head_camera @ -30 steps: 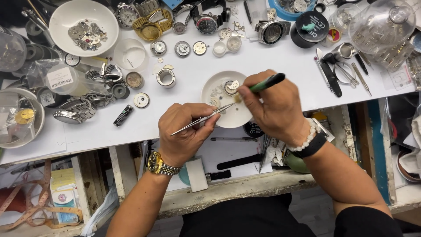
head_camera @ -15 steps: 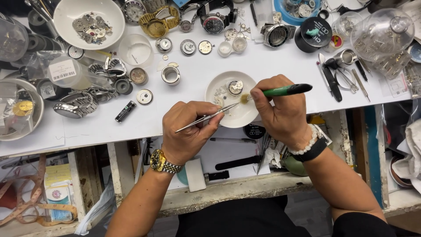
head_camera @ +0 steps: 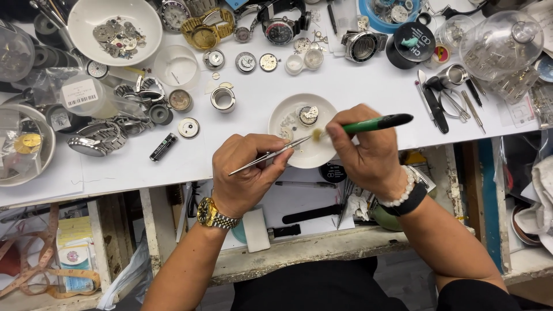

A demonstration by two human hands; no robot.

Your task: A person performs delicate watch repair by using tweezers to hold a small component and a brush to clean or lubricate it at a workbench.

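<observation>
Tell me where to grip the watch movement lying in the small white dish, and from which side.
Grip the round watch movement by its outer edge, coming from above and the far side: it lies flat in the small white dish, and both hands and their tools crowd the near rim.

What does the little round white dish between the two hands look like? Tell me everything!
The small round white dish looks like glazed ceramic, shallow, sitting flat on the white worktop. Inside lie a round metal watch movement and tiny loose parts. The thin steel tweezers in the left hand reach in. The right hand covers its right edge, holding a green-handled tool.
</observation>
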